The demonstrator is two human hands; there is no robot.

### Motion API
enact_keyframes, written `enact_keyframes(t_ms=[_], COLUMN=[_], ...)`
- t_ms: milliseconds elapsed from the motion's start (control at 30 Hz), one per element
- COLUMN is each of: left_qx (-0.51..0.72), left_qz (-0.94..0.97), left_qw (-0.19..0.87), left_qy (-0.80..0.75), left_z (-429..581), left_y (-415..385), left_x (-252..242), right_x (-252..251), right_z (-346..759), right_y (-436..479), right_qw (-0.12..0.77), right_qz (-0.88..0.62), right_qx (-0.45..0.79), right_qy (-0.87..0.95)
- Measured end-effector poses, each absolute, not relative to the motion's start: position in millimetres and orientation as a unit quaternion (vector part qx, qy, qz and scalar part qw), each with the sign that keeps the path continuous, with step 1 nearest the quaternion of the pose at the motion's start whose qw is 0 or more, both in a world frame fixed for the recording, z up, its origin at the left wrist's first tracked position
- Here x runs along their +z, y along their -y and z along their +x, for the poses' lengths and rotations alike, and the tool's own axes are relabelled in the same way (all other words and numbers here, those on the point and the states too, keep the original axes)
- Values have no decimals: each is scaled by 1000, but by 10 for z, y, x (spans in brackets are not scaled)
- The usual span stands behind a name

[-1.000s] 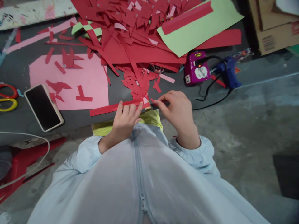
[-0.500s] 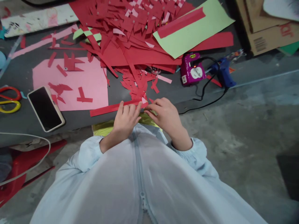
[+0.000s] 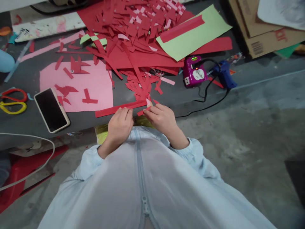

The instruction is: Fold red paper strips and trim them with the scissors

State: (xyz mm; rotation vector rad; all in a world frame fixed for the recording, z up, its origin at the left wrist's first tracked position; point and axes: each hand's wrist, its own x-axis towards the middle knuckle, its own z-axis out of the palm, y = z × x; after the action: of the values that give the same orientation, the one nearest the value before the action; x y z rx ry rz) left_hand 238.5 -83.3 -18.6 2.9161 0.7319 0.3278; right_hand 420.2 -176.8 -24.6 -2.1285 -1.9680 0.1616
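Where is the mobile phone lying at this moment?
In the head view, the phone lies screen up on the left of the dark table, at the pink sheet's lower left corner, between the scissors and the left hand on the red strip.

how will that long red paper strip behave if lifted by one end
Probably floppy: the red paper strip is long, thin and flat, so its free end would droop. Seemingly light, it could slide or crease easily under the left hand.
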Motion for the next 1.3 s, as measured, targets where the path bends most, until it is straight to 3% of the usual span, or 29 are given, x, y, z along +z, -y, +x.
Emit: enact_keyframes(t_ms=[200,400,633,800,1000,1167,1300], left_qx=[151,164,151,114,88,153,188], left_qz=[959,954,942,948,948,921,926], left_qw=[69,63,42,32,41,79,46], left_qy=[-231,-242,-298,-294,-302,-350,-323], left_z=[2297,2180,2169,2201,2234,2319,2400], left_y=[827,813,687,603,515,515,585], left_x=[-207,-192,-152,-158,-70,85,187], right_x=[-86,279,126,29,69,96,107], right_z=[4259,4524,4735,4689,4503,4210,4026], right_y=[1780,1621,1221,1176,1304,1264,1113], right_qw=[130,148,176,212,316,372,425], right_qz=[-701,-794,-827,-809,-803,-776,-732], right_qx=[35,-17,-40,-3,58,142,224], right_qy=[700,589,533,548,502,490,483])
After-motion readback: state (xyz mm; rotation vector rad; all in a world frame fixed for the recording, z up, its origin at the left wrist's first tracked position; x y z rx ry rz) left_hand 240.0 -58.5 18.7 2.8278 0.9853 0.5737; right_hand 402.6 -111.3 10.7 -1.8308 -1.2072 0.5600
